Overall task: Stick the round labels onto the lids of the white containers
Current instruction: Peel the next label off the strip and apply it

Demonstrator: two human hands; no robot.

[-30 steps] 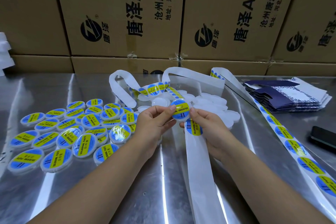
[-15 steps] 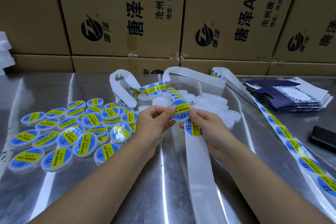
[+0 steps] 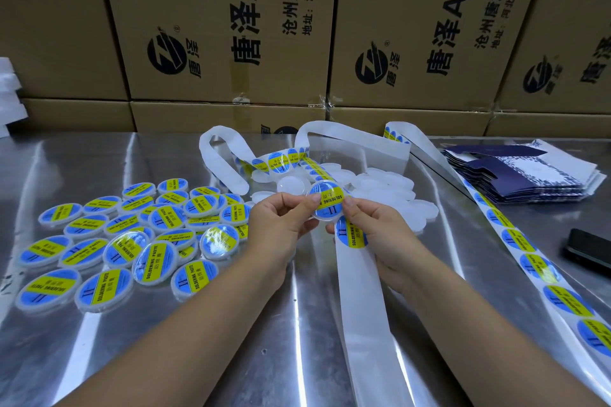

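Above the table's middle, both hands hold one small white container [image 3: 327, 203] with a blue and yellow round label on its lid. My left hand [image 3: 281, 225] pinches its left edge. My right hand [image 3: 373, 228] pinches its right edge, thumb on the label. Just below it, the white backing strip [image 3: 360, 291] carries one more round label [image 3: 351, 233] and runs toward me. A pile of unlabelled white containers [image 3: 380, 185] lies behind the hands. Several labelled containers [image 3: 125, 231] are spread at the left.
A long strip of unused labels [image 3: 535, 261] runs down the right side of the metal table [image 3: 165, 357]. Folded dark blue cartons [image 3: 529, 175] lie stacked at the right, a black phone [image 3: 588, 249] near the right edge. Brown cardboard boxes [image 3: 231, 26] wall off the back.
Both hands still hold the labelled container in nearly the same place; my right thumb has shifted slightly on the label.
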